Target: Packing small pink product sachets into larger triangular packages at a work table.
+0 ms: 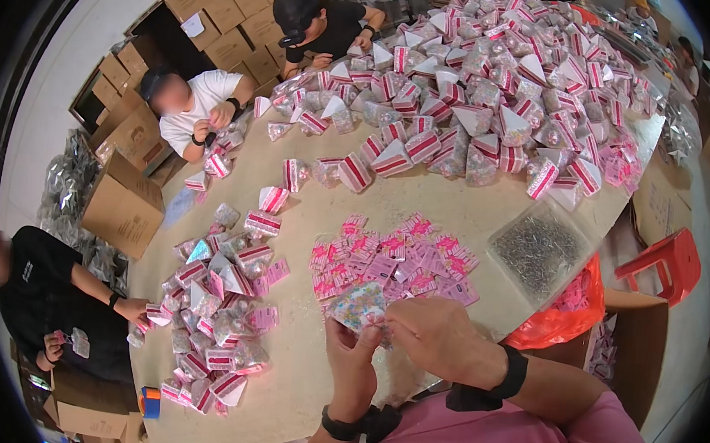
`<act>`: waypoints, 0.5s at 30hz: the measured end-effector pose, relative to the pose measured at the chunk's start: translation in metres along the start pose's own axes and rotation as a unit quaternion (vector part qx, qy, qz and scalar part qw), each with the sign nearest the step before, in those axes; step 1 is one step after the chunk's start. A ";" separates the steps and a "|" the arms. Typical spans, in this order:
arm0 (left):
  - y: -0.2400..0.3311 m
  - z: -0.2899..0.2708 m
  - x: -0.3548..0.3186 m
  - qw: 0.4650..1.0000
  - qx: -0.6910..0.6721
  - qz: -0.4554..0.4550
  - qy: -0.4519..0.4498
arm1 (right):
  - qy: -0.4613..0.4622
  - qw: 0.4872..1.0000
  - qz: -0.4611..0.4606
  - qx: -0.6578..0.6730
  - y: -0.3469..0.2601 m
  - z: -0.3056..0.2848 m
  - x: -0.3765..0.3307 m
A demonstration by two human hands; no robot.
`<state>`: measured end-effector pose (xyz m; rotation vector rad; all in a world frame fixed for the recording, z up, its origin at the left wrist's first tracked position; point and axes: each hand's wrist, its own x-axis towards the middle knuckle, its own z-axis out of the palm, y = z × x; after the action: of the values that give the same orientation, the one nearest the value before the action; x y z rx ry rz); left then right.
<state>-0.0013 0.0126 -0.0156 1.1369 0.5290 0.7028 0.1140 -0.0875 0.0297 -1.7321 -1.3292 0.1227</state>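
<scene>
A small clear plastic bag [355, 304] filled with multicoloured bits, perhaps beads, is held up near the table's front edge. My left hand [351, 361] grips it from below, the thumb pressed against its gathered end. My right hand [433, 336] is closed at that same end, fingers pinched together; whatever fine piece may be between them is hidden. Just beyond my hands lies a spread of pink printed cards [394, 257]. A clear square tray [497, 256] of small metal pins or wires [538, 255] stands to the right of the cards.
Finished-looking cake-slice-shaped packs [496, 91] form a large heap at the back; another pile of packs [216, 319] lies left. Co-workers [194, 107] handle packs along the far left edge. An orange-red plastic bag [567, 314], a cardboard box [634, 348] and a red stool [665, 264] stand right.
</scene>
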 end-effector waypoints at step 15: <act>0.008 0.006 -0.003 0.997 0.043 0.045 0.036 | -0.011 1.000 0.022 0.005 -0.004 -0.001 0.002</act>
<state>-0.0012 0.0091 -0.0061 1.2255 0.5763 0.8084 0.1126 -0.0864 0.0335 -1.7560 -1.3044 0.1733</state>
